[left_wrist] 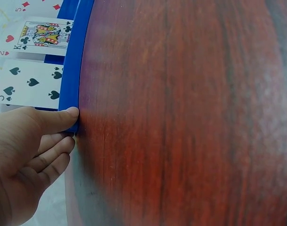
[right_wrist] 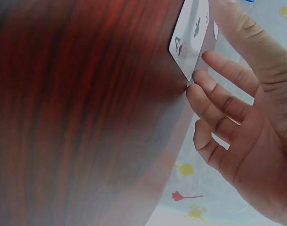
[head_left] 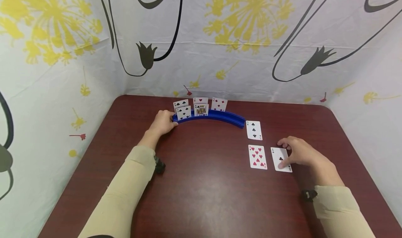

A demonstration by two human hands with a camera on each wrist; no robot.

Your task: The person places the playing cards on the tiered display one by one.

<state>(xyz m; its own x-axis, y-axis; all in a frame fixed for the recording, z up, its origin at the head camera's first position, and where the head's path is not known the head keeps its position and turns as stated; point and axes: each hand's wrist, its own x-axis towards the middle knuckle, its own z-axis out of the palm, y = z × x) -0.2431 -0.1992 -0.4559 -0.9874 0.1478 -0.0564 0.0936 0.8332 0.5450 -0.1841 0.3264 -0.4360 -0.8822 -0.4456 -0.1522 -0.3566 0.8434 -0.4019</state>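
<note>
At the far left of the table, my left hand [head_left: 162, 122] pinches the left end of a curved blue card holder [head_left: 224, 117]. In the left wrist view the thumb lies on the front rim of the holder [left_wrist: 72, 89]. The front row has a 5 of spades [head_left: 183, 112] and a king of clubs [head_left: 201, 109]; behind stand a clubs card [head_left: 180, 103], a 2 of hearts [head_left: 200, 100] and a 5 of diamonds [head_left: 218, 104]. My right hand [head_left: 303, 152] spreads over an ace of clubs [head_left: 277, 156], its thumb over the face and fingers past the far edge.
Left of the ace, a hearts card [head_left: 257, 157] lies face up. A 3 of clubs [head_left: 253, 130] lies beyond it, near the holder's right end. A patterned white cloth [head_left: 201, 70] hangs behind the dark red wooden table [head_left: 201, 182].
</note>
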